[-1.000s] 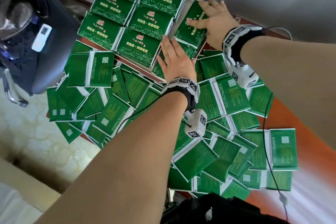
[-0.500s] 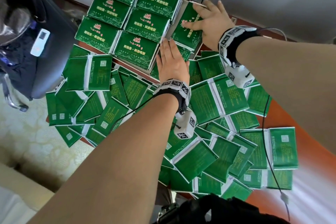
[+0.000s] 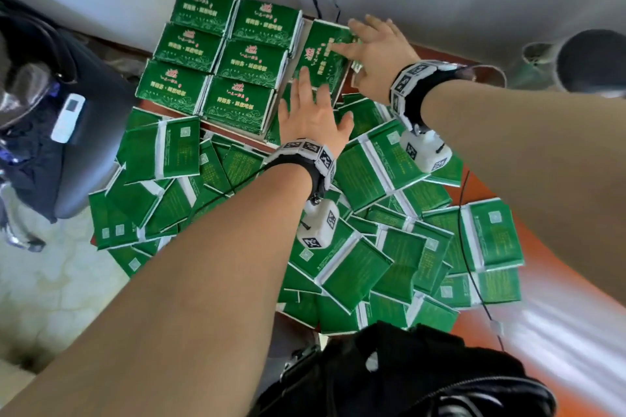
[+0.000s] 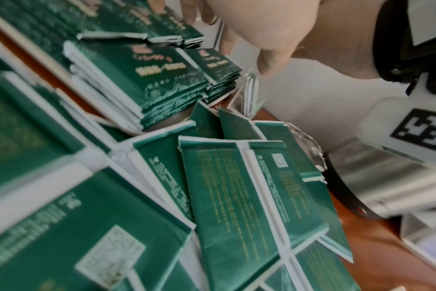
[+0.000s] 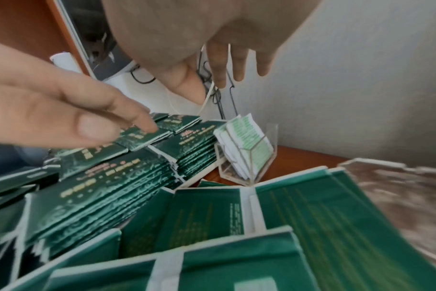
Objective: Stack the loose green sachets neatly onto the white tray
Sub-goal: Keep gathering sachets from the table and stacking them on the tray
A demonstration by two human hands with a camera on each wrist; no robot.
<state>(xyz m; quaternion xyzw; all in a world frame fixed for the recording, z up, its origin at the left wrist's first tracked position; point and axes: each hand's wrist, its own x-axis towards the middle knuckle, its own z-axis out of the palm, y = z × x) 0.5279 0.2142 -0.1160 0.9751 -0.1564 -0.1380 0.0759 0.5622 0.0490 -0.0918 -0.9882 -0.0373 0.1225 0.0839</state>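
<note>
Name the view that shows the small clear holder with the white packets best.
The right wrist view: the clear holder stands whole and fairly sharp beside the stacked sachets, white packets upright inside. The left wrist view shows it small and blurred under the right hand. In the head view that hand nearly hides it.

six neat stacks of green sachets (image 3: 216,54) sit face up in two columns on the white tray (image 3: 237,134) at the far left. a seventh stack (image 3: 321,57) stands right of them. loose sachets (image 3: 399,247) sprawl overlapping, backs up, nearer.
</note>
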